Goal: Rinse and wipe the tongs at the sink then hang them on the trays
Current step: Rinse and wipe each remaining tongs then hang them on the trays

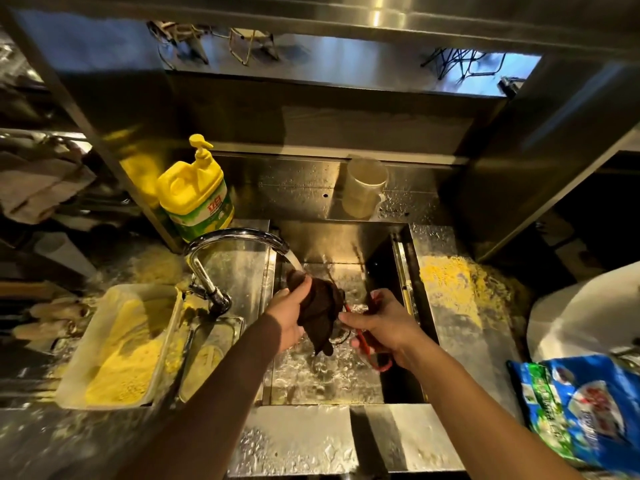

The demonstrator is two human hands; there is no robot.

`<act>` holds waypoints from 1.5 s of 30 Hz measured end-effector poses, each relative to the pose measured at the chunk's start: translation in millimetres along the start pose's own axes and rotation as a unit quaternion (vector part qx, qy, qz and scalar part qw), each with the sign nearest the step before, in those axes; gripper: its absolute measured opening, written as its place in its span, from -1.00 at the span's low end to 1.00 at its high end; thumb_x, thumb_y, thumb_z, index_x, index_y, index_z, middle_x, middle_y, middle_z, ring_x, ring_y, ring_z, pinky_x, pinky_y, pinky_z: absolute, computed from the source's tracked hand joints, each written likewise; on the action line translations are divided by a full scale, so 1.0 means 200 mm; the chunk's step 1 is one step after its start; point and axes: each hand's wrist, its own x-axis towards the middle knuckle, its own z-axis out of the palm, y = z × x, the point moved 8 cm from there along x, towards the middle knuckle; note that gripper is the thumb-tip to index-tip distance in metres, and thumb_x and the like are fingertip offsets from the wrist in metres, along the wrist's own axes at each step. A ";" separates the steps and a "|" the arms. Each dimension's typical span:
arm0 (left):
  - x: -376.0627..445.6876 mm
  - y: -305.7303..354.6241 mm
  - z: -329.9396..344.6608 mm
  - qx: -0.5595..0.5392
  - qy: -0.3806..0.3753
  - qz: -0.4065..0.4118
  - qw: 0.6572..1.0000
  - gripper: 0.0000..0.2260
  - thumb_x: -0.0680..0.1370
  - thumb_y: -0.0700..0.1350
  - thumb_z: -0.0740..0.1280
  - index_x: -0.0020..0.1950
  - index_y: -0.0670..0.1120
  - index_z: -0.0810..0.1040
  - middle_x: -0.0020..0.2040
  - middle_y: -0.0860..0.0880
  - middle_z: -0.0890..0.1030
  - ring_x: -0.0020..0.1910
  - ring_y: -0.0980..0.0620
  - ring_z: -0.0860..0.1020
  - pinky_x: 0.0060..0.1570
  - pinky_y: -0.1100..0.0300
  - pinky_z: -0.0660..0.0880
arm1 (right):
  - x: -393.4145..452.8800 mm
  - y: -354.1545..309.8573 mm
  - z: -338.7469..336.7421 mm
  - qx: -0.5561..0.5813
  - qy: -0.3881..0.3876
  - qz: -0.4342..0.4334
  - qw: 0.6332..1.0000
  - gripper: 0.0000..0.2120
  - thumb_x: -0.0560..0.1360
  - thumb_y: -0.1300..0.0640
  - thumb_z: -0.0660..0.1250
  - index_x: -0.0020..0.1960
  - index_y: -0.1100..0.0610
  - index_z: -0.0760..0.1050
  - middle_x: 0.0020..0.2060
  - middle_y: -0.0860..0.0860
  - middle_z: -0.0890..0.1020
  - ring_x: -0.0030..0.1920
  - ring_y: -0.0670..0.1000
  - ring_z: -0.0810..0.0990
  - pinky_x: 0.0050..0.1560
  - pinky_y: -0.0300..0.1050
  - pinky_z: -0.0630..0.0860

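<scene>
Both forearms reach forward over the steel sink, under the running faucet. The left hand clutches a dark wet cloth in the stream. Just beside it the right hand grips the red-handled tongs above the basin

My right hand covers most of the red-handled metal tongs, so I cannot tell how their tips stand. The dark brown wet cloth gripped in my left hand hides the tongs' far end. The blue and green printed plastic bag runs off the right edge, its lettering too blurred to read. Small print on the yellow pump bottle of dish soap is unreadable. Wire shapes reflected in the upper steel panel are too smeared to identify.
</scene>
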 end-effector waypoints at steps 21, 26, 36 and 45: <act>0.07 0.17 -0.01 0.066 0.163 0.059 0.983 -0.86 0.53 -0.30 0.36 0.08 -0.23 0.55 -0.15 -0.22 0.65 -0.23 -0.15 0.65 -0.22 -0.03 0.64 | -0.07 0.01 0.20 -0.077 -0.035 0.044 0.995 -0.80 0.44 0.38 0.34 0.06 0.29 0.51 -0.54 -0.02 0.58 -0.58 -0.09 0.45 -0.61 -0.24 0.37; 0.12 0.16 0.00 0.098 0.164 0.043 0.981 -0.95 0.53 -0.32 0.34 -0.05 -0.20 0.54 -0.16 -0.21 0.66 -0.26 -0.13 0.65 -0.28 0.06 0.62 | -0.07 0.00 0.22 -0.074 -0.021 0.050 0.996 -0.77 0.44 0.35 0.35 0.09 0.36 0.50 -0.34 0.13 0.62 -0.52 -0.04 0.49 -0.55 -0.20 0.42; 0.15 0.19 -0.01 0.085 0.192 0.049 0.976 -0.93 0.56 -0.30 0.30 -0.09 -0.19 0.55 -0.10 -0.22 0.65 -0.20 -0.14 0.64 -0.16 0.01 0.63 | -0.08 -0.04 0.21 -0.113 -0.029 0.039 0.992 -0.90 0.47 0.35 0.31 -0.02 0.33 0.51 -0.51 0.00 0.58 -0.59 -0.08 0.44 -0.60 -0.22 0.37; 0.13 0.18 -0.13 0.068 0.236 0.072 0.967 -0.77 0.54 -0.24 0.36 0.20 -0.21 0.56 0.02 -0.23 0.68 -0.07 -0.15 0.66 -0.04 -0.01 0.64 | -0.13 0.02 0.11 -0.164 -0.064 0.074 0.982 -0.85 0.42 0.35 0.36 -0.01 0.30 0.52 -0.42 0.07 0.63 -0.56 -0.06 0.49 -0.59 -0.23 0.40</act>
